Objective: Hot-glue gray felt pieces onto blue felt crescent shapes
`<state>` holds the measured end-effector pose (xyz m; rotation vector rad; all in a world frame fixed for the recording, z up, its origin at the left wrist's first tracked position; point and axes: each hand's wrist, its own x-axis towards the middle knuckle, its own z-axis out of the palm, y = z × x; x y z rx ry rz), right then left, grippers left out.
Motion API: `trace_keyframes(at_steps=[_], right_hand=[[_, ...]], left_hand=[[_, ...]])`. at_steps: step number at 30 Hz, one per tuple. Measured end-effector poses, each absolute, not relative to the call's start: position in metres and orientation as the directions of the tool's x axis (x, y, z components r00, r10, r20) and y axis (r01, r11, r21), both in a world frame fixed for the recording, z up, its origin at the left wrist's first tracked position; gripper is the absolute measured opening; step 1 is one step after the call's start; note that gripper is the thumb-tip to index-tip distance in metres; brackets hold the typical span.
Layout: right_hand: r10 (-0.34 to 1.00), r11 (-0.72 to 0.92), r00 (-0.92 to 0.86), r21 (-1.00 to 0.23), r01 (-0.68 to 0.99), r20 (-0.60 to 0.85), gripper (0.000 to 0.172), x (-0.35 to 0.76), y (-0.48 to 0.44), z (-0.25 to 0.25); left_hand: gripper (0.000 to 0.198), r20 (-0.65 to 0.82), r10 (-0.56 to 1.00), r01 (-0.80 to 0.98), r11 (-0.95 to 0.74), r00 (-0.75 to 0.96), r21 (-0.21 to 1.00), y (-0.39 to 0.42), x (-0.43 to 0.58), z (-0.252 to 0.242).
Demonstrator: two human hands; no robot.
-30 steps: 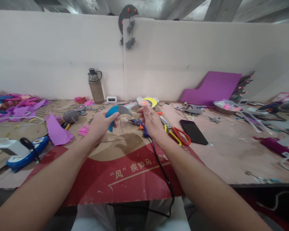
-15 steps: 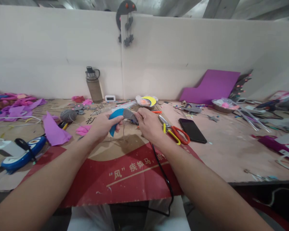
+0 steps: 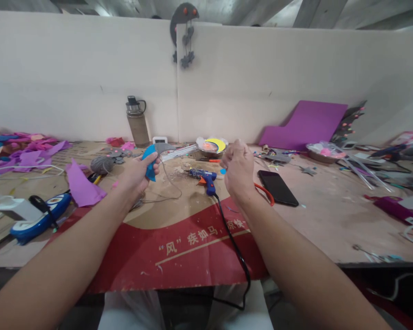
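Observation:
My left hand [image 3: 139, 176] pinches a curved felt piece [image 3: 151, 162], blue at its lower end and grey at its upper tip. A thin grey string [image 3: 174, 185] hangs from it and loops over the cardboard. To the right, my right hand [image 3: 238, 167] is raised with its fingers curled together; whatever they hold, if anything, is too blurred to tell. A small blue piece [image 3: 223, 171] shows beside its fingers. Between the hands lies a blue glue gun [image 3: 208, 179] with an orange trigger. Red-handled scissors [image 3: 265, 192] are mostly hidden behind my right hand.
A black phone [image 3: 278, 188] lies right of my right hand. Behind stand a bottle [image 3: 137, 126] and a bowl [image 3: 209, 150] with a yellow crescent. Purple felt [image 3: 84, 185] and a blue power strip [image 3: 41, 220] are at the left. A black cable [image 3: 232, 243] crosses the red cardboard.
My hands have moved apart. The right let go of the felt piece's grey end and went right and up; the left moved left with the piece. The glue gun and string have come into view.

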<state>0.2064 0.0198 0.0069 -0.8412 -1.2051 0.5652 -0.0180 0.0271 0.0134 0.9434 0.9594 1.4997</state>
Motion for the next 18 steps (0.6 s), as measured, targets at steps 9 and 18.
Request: trace_keyframes(at_steps=[9, 18], right_hand=[[0.917, 0.398, -0.084, -0.902, 0.169, 0.389, 0.021, 0.194, 0.013, -0.003], [0.865, 0.443, 0.143, -0.866, 0.232, 0.481, 0.043, 0.203, 0.013, 0.003]], left_hand=[[0.012, 0.161, 0.986, -0.291, -0.168, -0.045, 0.942, 0.029, -0.017, 0.008], [0.017, 0.230, 0.972, -0.162, -0.233, -0.038, 0.959, 0.030, -0.019, 0.003]])
